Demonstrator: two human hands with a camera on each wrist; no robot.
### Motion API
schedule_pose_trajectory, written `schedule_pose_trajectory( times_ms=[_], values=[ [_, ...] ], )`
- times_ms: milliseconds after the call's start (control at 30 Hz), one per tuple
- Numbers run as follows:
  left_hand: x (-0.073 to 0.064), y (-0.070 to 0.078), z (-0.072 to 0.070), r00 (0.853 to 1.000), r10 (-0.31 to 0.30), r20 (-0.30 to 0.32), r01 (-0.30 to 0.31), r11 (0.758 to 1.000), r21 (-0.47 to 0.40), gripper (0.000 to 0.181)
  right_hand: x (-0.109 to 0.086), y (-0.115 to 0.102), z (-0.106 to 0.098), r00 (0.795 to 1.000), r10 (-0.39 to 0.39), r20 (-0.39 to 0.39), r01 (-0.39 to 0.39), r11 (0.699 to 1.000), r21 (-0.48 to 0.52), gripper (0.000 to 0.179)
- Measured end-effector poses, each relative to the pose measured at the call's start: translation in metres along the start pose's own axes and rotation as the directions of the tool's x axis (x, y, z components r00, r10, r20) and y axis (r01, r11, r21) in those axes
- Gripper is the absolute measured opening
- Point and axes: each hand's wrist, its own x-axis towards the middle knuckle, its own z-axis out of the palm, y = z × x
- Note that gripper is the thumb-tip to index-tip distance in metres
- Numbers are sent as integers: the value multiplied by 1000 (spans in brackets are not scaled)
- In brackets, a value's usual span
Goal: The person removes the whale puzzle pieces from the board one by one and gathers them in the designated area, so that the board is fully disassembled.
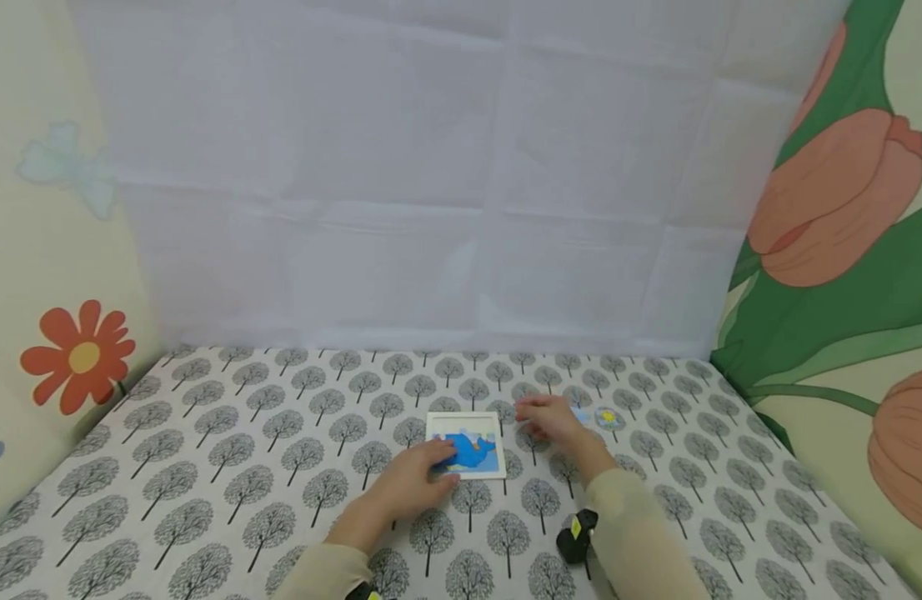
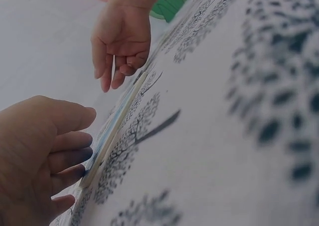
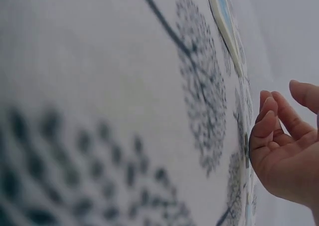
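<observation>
A square picture puzzle board with a white frame point(image 1: 498, 476) lies on the table, and a blue whale point(image 1: 472, 451) shows on it. Over the board's left side is my left hand point(image 1: 419, 479), its fingertips at the whale and its thumb near the lower edge. The left wrist view shows these fingers point(image 2: 70, 158) loosely extended beside the board's edge, gripping nothing. My right hand point(image 1: 557, 423) is to the right of the board, apart from it. In the right wrist view its fingers point(image 3: 289, 118) bend loosely, thumb apart, with nothing between them.
Just right of my right hand lie a round piece point(image 1: 609, 418) with a yellow figure and a pale blue piece point(image 1: 579, 413), partly hidden by the hand. A tree-print cloth point(image 1: 296, 517) covers the table. A white sheet point(image 1: 401, 250) hangs along its back edge.
</observation>
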Motion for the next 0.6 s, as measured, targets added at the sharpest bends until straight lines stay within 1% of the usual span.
schedule_pose_trajectory(
  times_ms=[67, 167, 200, 333, 433, 500, 600],
  values=[
    [0, 1, -1, 1000, -4, -18, 4, 1000, -2, 47, -3, -1, 4, 1000, -17, 17, 18, 1000, -19, 26],
    [2, 2, 1, 999, -31, -31, 31, 1000, 2, 44, -8, -3, 10, 998, -42, 44, 44, 998, -43, 25],
    [3, 2, 1, 998, -49, -26, 48, 999, -17, 44, -9, -3, 12, 998, -41, 51, 43, 998, -39, 24],
    [7, 4, 4, 998, -70, 4, 70, 997, -34, 45, -12, -2, 16, 995, -56, 81, 60, 997, -49, 25],
    [8, 6, 8, 997, -69, 28, 70, 996, -48, 46, -14, -1, 18, 994, -61, 92, 66, 997, -44, 26],
    [8, 6, 11, 997, -67, 36, 68, 997, -42, 46, -15, 0, 19, 994, -62, 92, 66, 997, -42, 26],
    [8, 7, 13, 999, -39, 38, 40, 999, -19, 45, -16, 0, 22, 995, -52, 90, 55, 998, -29, 24]
  ],
)
